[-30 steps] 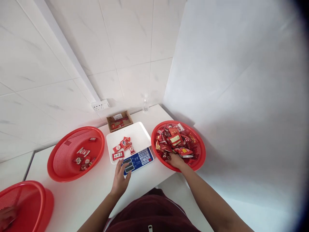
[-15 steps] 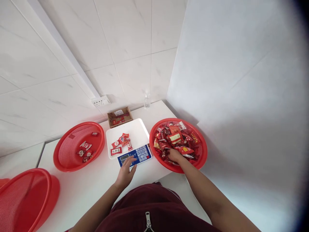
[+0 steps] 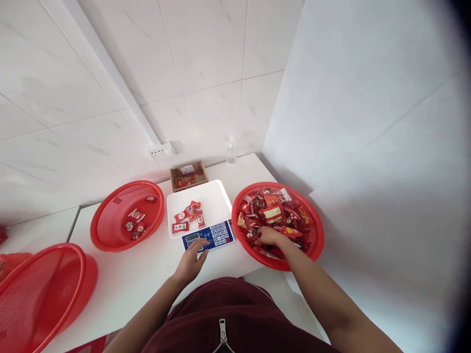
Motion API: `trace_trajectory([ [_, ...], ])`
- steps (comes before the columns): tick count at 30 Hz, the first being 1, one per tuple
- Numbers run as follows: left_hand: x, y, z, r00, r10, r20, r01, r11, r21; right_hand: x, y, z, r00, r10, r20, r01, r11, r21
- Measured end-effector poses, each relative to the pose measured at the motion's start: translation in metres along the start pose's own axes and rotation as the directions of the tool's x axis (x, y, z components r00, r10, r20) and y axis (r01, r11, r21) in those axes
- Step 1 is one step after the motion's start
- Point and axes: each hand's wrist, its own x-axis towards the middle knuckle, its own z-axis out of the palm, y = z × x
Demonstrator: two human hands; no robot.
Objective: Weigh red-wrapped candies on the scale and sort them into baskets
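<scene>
My right hand [image 3: 269, 236] reaches into a round red basket [image 3: 318, 240] heaped with red snack packets [image 3: 294, 215]. Its fingers are curled down among the packets, and their tips are hidden. My left hand [image 3: 190, 261] rests at the lower edge of a digital scale's blue keypad panel [image 3: 224, 235], fingers apart and holding nothing. On the scale's white tray [image 3: 215, 196] lie several small red wrapped packets [image 3: 192, 211], grouped toward the front left.
Left of the scale, another red basket [image 3: 96, 225] holds a few small packets [image 3: 137, 215]. A deeper red basket [image 3: 83, 294] stands at the lower left. Behind the scale are an open cardboard box [image 3: 172, 182] and a clear bottle [image 3: 231, 155]. A wall borders the right side.
My right hand has shifted slightly within the basket, and packets around it have moved. My left hand stays at the scale panel. The whole view has swung a little left.
</scene>
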Motion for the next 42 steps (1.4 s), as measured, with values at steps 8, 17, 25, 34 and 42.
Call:
trace_trajectory([
  [8,-0.002,-0.008,-0.002,1.000,-0.001,0.006,0.001,1.000,-0.004,-0.030,-0.003,-0.023,0.982,-0.088,-0.167,0.151,0.899,0.411],
  [17,-0.005,-0.007,-0.012,0.995,-0.008,0.104,0.011,1.000,-0.027,-0.031,-0.022,-0.024,0.804,0.084,-0.588,0.107,0.953,0.282],
  [25,-0.028,-0.037,-0.027,0.994,-0.065,0.084,0.065,0.998,-0.006,0.007,-0.138,0.037,0.970,-0.094,-0.223,0.206,0.805,0.557],
  [34,0.003,-0.071,-0.032,0.988,-0.070,-0.139,0.102,0.965,0.240,0.014,-0.156,0.070,0.904,-0.100,-0.415,0.315,0.813,0.489],
  [42,0.075,-0.077,-0.023,0.991,-0.127,0.041,0.101,0.914,0.393,-0.061,-0.061,0.096,0.827,0.153,-0.541,0.220,0.797,0.562],
])
